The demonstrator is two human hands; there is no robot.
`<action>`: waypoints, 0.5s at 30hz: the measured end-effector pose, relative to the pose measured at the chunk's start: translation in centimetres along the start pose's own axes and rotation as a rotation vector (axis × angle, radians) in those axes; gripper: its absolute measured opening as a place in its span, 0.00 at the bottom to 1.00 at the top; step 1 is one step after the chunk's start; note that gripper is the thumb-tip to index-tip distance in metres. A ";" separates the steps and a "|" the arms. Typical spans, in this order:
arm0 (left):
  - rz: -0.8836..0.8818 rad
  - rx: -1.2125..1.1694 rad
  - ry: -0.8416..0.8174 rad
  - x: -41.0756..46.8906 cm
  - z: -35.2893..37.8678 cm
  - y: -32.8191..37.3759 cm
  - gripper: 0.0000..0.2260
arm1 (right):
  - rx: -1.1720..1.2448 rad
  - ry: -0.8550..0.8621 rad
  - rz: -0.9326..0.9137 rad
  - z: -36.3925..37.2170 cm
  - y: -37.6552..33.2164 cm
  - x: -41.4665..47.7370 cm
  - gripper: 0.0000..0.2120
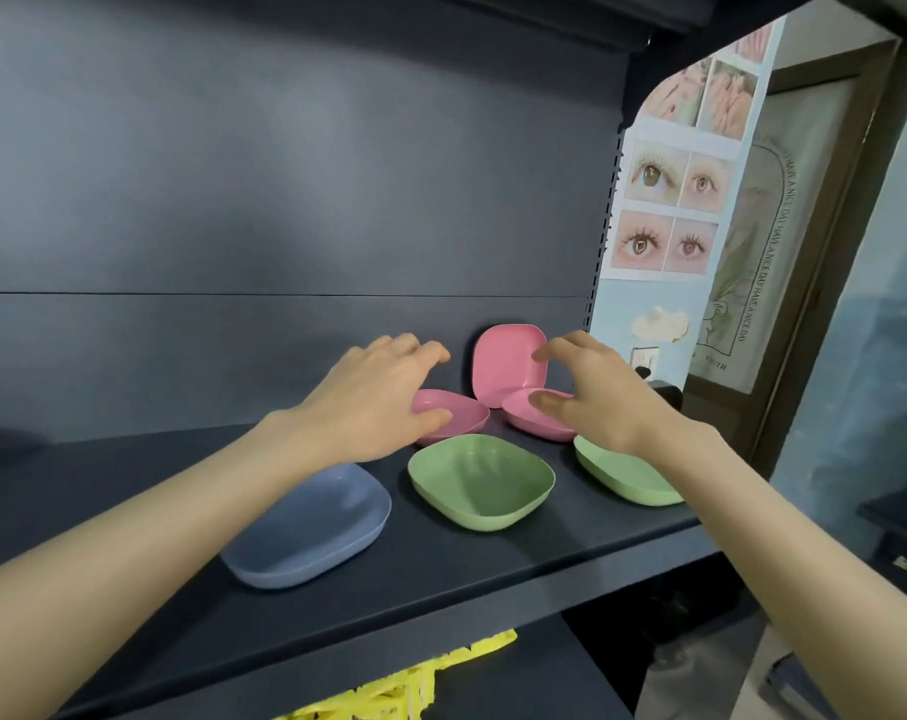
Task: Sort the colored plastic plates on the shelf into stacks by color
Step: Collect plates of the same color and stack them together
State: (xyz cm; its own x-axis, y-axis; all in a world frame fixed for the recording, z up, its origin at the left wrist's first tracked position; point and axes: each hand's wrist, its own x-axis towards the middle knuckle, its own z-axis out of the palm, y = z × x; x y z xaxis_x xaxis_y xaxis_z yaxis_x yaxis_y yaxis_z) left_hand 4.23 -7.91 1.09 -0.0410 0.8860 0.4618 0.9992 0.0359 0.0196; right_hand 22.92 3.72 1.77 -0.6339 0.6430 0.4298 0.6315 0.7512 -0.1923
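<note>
On the dark shelf (441,589), six plates await stacking: a blue plate (316,527) at front left, a middle green plate (482,480) at front centre, a second green plate (622,475) at front right, partly under the right forearm, and three pink ones behind. Of these, the left pink plate (461,415) and right pink plate (534,423) lie flat, while the upright pink plate (503,363) leans on the back panel (233,330). The left hand (373,402) hovers over the left pink plate, the right hand (602,397) over the right one, fingertips near the leaning plate. Each grip is open, fingers loosely spread, holding nothing; whether either touches a plate cannot be told. Likely hazards: a brush of the right fingers could tip the leaning plate onto its neighbours, and a forearm dragged low could push a green plate off the shelf's front edge.
</note>
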 end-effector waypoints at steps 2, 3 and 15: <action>-0.019 -0.005 -0.009 2.3 1.3 -0.7 0.25 | 0.009 -0.007 -0.010 1.1 1.5 2.3 0.23; -0.035 -0.010 -0.019 3.4 1.9 -1.0 0.25 | 0.015 -0.016 -0.016 1.7 2.3 3.5 0.23; -0.219 -0.004 -0.260 12.8 9.6 -6.3 0.31 | 0.031 -0.069 -0.093 7.6 9.7 15.7 0.29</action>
State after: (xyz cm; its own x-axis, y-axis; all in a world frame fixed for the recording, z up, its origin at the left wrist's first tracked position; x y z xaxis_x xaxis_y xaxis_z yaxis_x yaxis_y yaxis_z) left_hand -2.55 7.70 -1.65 -0.2527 0.9456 0.2047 0.9666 0.2374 0.0968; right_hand 15.71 22.22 -0.08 -0.7190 0.5781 0.3858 0.5547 0.8118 -0.1825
